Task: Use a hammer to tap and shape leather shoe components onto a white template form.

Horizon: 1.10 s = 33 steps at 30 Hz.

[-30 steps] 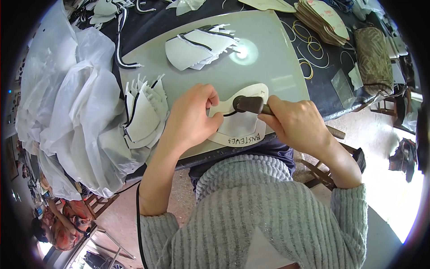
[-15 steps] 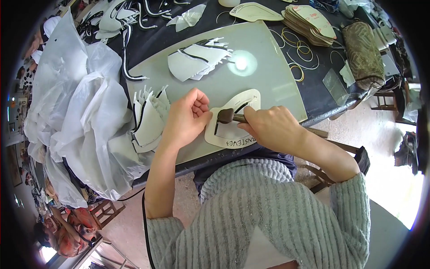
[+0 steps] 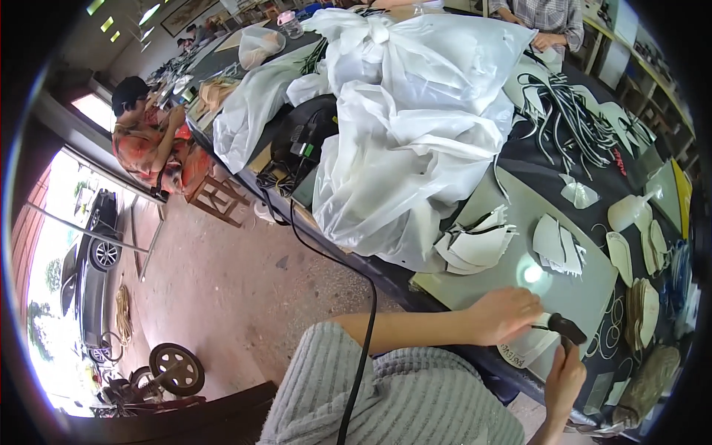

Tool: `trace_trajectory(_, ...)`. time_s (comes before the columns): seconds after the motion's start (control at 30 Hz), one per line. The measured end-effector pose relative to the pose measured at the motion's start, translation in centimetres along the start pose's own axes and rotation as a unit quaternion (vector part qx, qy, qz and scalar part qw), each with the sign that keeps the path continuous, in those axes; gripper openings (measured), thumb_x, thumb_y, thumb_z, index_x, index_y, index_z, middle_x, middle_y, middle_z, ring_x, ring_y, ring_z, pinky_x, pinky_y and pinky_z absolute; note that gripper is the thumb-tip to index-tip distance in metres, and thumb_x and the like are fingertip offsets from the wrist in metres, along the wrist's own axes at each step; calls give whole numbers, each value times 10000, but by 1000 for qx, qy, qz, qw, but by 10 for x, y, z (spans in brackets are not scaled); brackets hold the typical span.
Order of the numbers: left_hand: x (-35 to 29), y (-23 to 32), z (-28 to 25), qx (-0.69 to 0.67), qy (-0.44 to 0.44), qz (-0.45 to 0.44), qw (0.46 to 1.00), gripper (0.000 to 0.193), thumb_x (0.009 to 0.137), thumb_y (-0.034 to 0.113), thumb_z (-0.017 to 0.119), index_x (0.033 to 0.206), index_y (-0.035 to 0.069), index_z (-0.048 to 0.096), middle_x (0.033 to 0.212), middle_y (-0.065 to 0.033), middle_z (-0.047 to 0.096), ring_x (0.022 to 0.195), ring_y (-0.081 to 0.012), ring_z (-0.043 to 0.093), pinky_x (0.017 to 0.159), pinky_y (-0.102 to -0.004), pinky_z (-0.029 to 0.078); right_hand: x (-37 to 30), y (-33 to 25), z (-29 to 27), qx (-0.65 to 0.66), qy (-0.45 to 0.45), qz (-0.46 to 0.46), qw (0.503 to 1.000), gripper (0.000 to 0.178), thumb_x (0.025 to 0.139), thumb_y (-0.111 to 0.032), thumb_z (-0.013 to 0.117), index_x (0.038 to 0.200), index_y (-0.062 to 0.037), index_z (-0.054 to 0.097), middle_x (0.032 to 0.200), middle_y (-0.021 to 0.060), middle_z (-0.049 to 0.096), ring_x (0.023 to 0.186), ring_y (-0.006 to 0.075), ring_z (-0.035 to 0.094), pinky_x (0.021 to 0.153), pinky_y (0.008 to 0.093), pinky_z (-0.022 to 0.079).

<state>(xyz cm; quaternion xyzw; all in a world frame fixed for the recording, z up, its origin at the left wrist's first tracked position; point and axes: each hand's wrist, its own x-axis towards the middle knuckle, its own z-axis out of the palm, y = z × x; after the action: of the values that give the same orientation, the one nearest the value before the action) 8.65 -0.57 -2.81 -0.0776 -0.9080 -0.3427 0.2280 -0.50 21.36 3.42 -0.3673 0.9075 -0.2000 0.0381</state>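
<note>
Right hand [image 3: 567,374]: one, fingers closed around the handle of a hammer. Hammer [image 3: 567,328]: one, dark head at the far end of the template; contact cannot be told. Left hand [image 3: 510,316]: one, fingers bent, over the template's left side; whether it pinches anything cannot be told. Template [image 3: 525,351]: one, pale, hand-lettered, at the near edge of a grey board [image 3: 460,290], partly hidden by the hands. White pieces: two bunches, on the board, one [image 3: 475,248] beside the plastic bags [image 3: 423,156], the other [image 3: 558,248] farther right. Table [image 3: 530,159]: black-covered, beneath the board.
</note>
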Motion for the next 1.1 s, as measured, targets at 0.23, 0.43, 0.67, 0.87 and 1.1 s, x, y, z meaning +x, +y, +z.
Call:
trace_trajectory(0.23, -37, 3, 14, 111, -11, 65, 992, 457, 862, 292, 675, 1215, 14, 592, 1325, -128, 550, 1309, -277, 475, 1100, -448, 355, -4, 7, -12, -152, -112, 5, 982, 248, 1011, -205, 510, 889, 10, 504, 664, 245, 578, 638, 457, 582, 554, 531, 409)
trace_trajectory(0.43, -28, 1, 12, 103, -35, 73, 991, 433, 867, 277, 666, 1208, 19, 596, 1336, -125, 537, 1296, -281, 469, 1068, -438, 367, 1, 13, -8, -120, -68, 16, 990, 263, 993, -230, 539, 849, -13, 494, 644, 237, 577, 643, 460, 590, 566, 543, 413)
trace_trajectory(0.67, -29, 7, 13, 129, -6, 79, 988, 317, 843, 238, 634, 1068, 15, 646, 1201, -121, 578, 1218, -281, 499, 1030, -456, 373, -10, 10, -11, -100, -29, 14, 994, 262, 987, -228, 548, 843, -17, 491, 648, 232, 587, 640, 458, 593, 566, 555, 420)
trace_trajectory(0.87, -20, 7, 17, 96, -35, 79, 992, 294, 807, 181, 682, 1062, 39, 642, 1234, -115, 573, 1230, -293, 514, 1030, -496, 387, -19, 23, -7, -75, 21, 45, 996, 203, 968, -204, 567, 877, -26, 530, 674, 224, 617, 631, 443, 610, 569, 530, 462)
trace_trajectory(1.1, -12, 5, 7, 93, -53, 82, 991, 240, 847, 142, 677, 1060, 32, 663, 1189, -107, 615, 1157, -310, 568, 996, -485, 419, 2, 16, -15, -54, 5, 47, 997, 341, 970, -338, 579, 849, -23, 525, 628, 179, 619, 587, 408, 625, 542, 491, 480)
